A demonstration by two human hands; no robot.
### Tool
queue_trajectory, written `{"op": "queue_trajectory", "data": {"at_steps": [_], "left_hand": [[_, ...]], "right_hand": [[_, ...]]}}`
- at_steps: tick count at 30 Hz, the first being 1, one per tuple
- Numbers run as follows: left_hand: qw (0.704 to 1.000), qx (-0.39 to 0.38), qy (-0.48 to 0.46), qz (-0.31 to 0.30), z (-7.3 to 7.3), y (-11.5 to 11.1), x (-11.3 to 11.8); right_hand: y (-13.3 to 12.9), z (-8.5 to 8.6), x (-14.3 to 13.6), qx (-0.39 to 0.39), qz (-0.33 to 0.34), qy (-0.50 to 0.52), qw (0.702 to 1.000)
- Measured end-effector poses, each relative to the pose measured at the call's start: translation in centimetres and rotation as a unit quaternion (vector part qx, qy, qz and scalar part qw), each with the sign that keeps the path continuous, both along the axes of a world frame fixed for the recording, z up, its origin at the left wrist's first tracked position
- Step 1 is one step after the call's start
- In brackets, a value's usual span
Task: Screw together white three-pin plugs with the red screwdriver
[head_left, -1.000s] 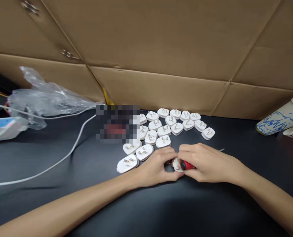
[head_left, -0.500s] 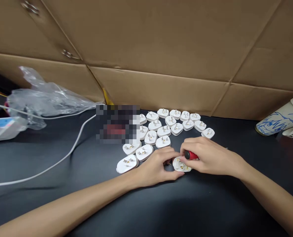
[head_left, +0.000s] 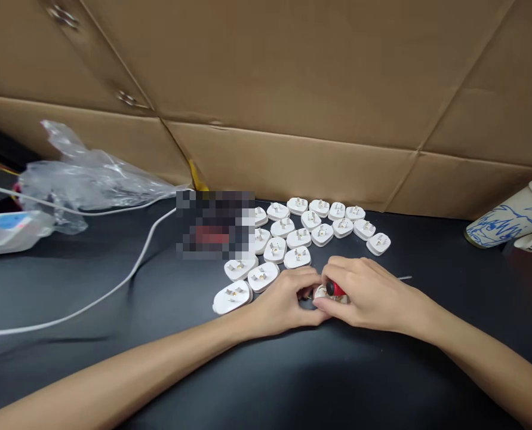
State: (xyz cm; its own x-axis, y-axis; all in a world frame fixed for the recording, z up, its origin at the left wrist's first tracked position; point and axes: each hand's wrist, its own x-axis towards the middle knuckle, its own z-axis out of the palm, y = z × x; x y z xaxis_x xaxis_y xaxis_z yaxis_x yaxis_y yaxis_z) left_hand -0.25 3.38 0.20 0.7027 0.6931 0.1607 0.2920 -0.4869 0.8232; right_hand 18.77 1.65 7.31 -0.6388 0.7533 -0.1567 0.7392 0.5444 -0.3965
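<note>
My left hand (head_left: 288, 298) grips the left side of a white plug (head_left: 322, 292), which lies low at the table top. Little of this plug shows between my fingers; most of it sits behind my right hand (head_left: 359, 295). That hand is closed around a screwdriver (head_left: 336, 289) with a red handle and black end, and its thin metal shaft pokes out to the right past my knuckles. Its fingertips touch the plug. Beyond my hands, several white plugs (head_left: 298, 257) rest with their flat metal pins facing up.
A brown cardboard wall (head_left: 292, 137) rises behind the black table (head_left: 248, 382). On the left are a clear plastic bag (head_left: 100, 179), a white cable (head_left: 143, 251) and a white device (head_left: 10, 233). A blurred-out patch covers something nearby. A patterned cup (head_left: 507, 221) lies tilted at right.
My right hand has shifted slightly left and down over the plug, bringing the screwdriver along and covering more of the plug's brass parts. My left hand stays nearly in place.
</note>
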Motion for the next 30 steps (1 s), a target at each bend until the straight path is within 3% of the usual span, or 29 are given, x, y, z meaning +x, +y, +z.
{"op": "queue_trajectory", "data": {"at_steps": [6,13,18,23,30], "left_hand": [[1.000,-0.009,0.004,0.003,0.1,0.0,0.0],[1.000,-0.027,0.012,-0.003,0.4,0.1,-0.2],[0.999,-0.037,0.015,0.002,0.6,0.1,-0.2],[0.999,-0.033,0.012,0.000,0.8,0.0,-0.2],[0.999,-0.033,0.024,-0.001,0.7,0.1,-0.2]], "right_hand": [[0.1,0.1,0.0,-0.019,0.022,0.007,1.000],[0.6,2.1,1.3,-0.034,-0.016,0.046,0.998],[1.0,3.7,2.3,-0.015,-0.054,0.121,0.991],[0.5,5.3,2.7,-0.040,-0.127,0.294,0.946],[-0.1,5.7,3.1,0.012,-0.150,0.239,0.959]]}}
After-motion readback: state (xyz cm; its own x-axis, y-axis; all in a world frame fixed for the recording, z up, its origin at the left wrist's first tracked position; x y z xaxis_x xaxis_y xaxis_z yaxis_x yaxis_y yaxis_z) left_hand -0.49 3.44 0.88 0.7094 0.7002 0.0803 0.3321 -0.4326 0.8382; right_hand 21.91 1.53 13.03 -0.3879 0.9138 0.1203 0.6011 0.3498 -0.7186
